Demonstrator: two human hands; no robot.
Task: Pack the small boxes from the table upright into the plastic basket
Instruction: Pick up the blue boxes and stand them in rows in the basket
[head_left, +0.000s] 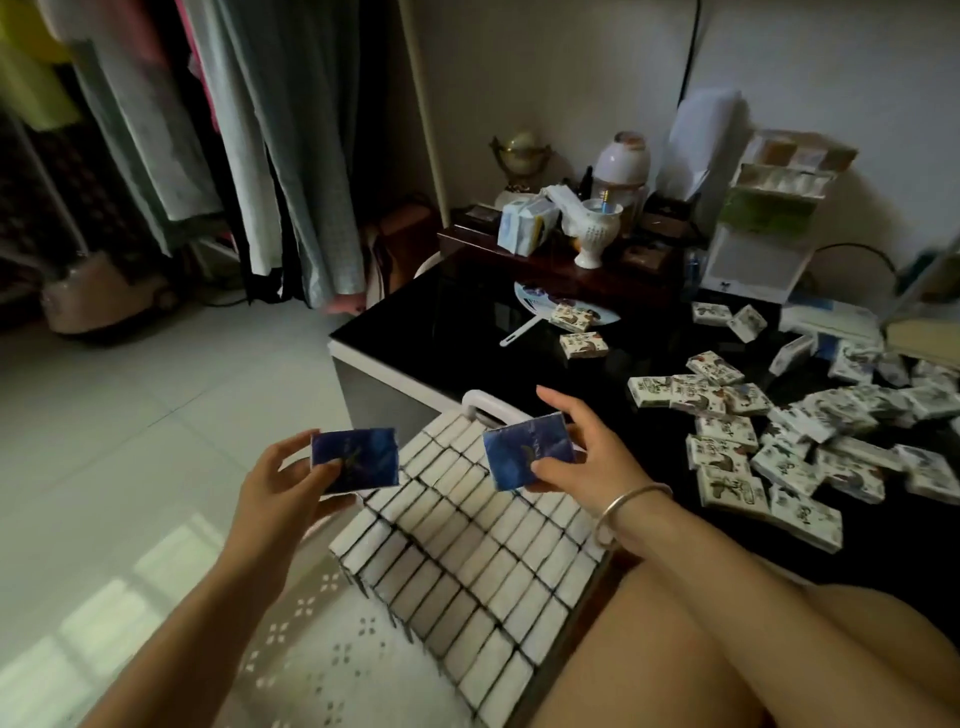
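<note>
Pinched in the left hand, fingers curled: small flat dark-blue box, broad face to camera, long axis near level. Likewise in the right hand: second dark-blue box, tilted. Prints blurred. Below, white perforated plastic basket, right side hidden by a thigh, packed with upright white-edged boxes. Loose patterned white boxes on glossy black table.

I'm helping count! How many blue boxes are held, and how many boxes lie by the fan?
Blue boxes, one in the left hand, one in the right hand: 2
Patterned boxes by the fan: 2
Total: 4
</note>
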